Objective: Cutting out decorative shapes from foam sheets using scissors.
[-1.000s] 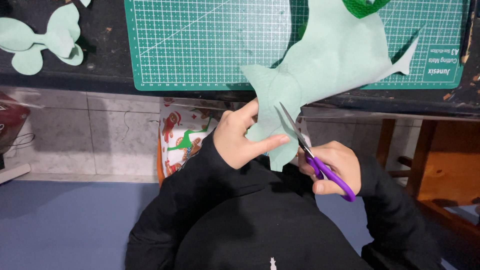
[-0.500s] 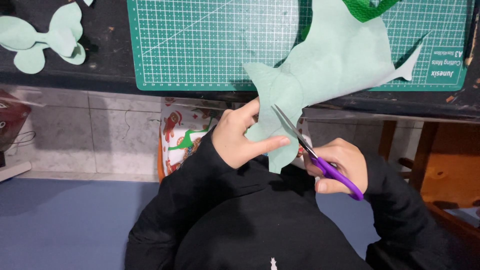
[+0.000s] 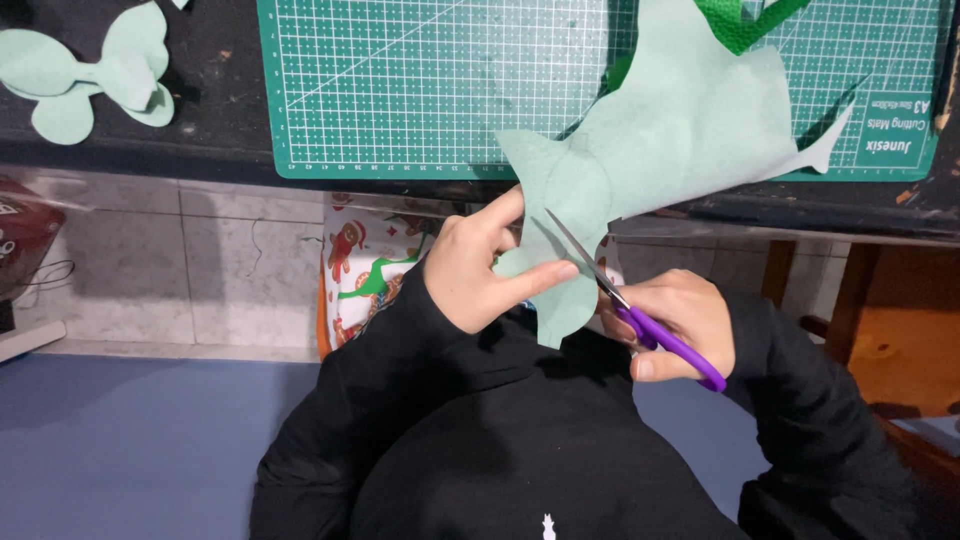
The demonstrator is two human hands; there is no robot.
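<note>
You are mid-cut: your left hand [image 3: 480,270] pinches the pale green sheet [image 3: 660,150] hanging off the tabletop [image 3: 215,150] edge, while your right hand [image 3: 680,320] grips the purple scissors [image 3: 625,300], blades parted on the curve. Next, probably close the blades and turn the sheet.

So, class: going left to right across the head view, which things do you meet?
Pale green cut-out shapes → left hand → scissors → right hand.
</note>
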